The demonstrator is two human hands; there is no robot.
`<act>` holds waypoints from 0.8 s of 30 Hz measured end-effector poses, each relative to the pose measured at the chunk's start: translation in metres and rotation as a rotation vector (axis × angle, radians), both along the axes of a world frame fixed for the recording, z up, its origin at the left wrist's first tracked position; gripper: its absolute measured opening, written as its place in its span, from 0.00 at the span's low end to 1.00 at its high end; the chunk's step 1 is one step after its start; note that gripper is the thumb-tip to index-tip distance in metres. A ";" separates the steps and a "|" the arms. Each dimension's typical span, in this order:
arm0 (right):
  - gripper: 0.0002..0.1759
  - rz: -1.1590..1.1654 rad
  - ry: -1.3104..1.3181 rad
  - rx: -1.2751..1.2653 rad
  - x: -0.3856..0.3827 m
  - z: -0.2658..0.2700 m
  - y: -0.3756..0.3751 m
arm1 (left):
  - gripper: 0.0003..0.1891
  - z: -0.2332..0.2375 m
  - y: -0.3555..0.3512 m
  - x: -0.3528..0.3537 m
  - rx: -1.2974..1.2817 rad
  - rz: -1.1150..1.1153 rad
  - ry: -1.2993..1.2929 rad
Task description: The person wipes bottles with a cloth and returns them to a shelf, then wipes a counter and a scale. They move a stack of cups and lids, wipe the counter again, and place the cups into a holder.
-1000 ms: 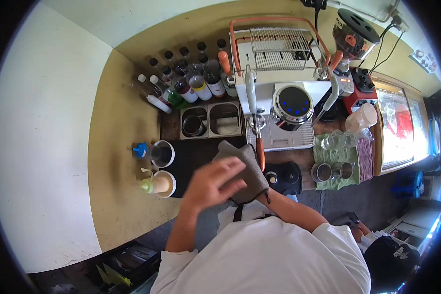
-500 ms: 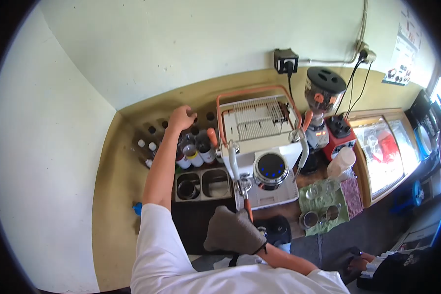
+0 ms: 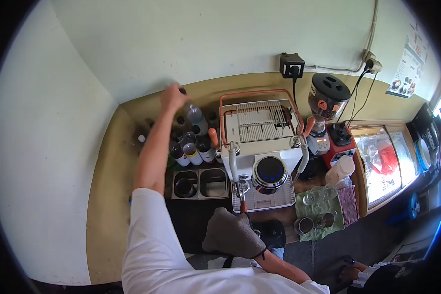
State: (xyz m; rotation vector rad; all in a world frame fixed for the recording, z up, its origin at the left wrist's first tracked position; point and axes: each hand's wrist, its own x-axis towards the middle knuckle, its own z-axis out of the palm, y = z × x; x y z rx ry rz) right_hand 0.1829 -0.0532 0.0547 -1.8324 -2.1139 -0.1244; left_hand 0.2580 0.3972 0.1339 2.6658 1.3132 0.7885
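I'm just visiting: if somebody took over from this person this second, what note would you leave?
Left hand: closed round the top of a clear bottle, held above the bottle cluster in the back corner.
Right hand: hidden under a grey cloth in front of the espresso machine; grip cannot be told.
Done: bottle is off the counter.
Left to do: bottle not yet set down anywhere.

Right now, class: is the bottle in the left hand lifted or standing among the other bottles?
Lifted: the left hand grips the bottle by its top, tilted, above the other bottles.
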 end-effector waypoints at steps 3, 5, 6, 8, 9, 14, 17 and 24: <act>0.10 0.048 0.014 0.030 -0.005 -0.002 0.001 | 0.33 0.107 -0.020 -0.035 0.156 0.010 -0.140; 0.09 0.074 0.018 0.043 -0.009 -0.002 0.003 | 0.31 0.183 -0.064 -0.070 0.218 -0.077 -0.273; 0.09 0.080 0.018 0.050 -0.011 -0.003 0.003 | 0.27 0.208 -0.081 -0.086 0.335 -0.166 -0.375; 0.09 0.094 0.011 0.059 -0.014 -0.005 0.005 | 0.21 0.247 -0.127 -0.116 0.490 -0.302 -0.587; 0.09 0.098 0.008 0.064 -0.016 -0.007 0.006 | 0.20 0.255 -0.153 -0.125 0.524 -0.350 -0.697; 0.12 0.091 -0.009 0.095 -0.022 -0.017 0.005 | 0.21 0.205 -0.205 -0.139 0.574 -0.596 -1.440; 0.14 0.042 -0.022 0.107 -0.015 -0.029 0.000 | 0.17 0.128 -0.218 -0.144 0.303 -0.273 -1.280; 0.31 0.129 0.524 0.064 0.009 -0.058 -0.012 | 0.14 0.009 -0.252 -0.191 -0.447 -0.433 -1.064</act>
